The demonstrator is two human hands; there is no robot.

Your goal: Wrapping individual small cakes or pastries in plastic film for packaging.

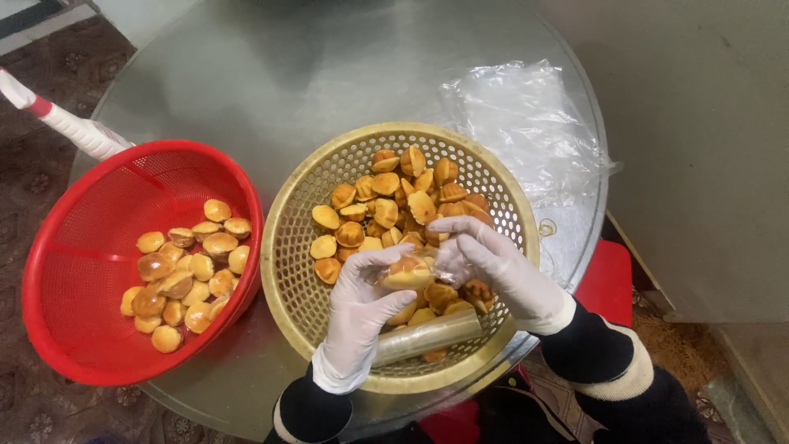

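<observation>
Starting at the left, a red basket (82,329) holds wrapped small cakes (185,275) on a round glass table (246,74). Beside it, touching, a yellow basket (296,271) holds bare cakes (394,197). Over it, the gloved left hand (357,316) and gloved right hand (501,271) each pinch one cake in clear wrap (408,271). Farther right lies a sheet of plastic bags (526,123).

You see golden-brown little cakes (394,201) in a perforated tan basket (289,247), more in a red basket (74,263); your gloves (357,316) are white.
</observation>
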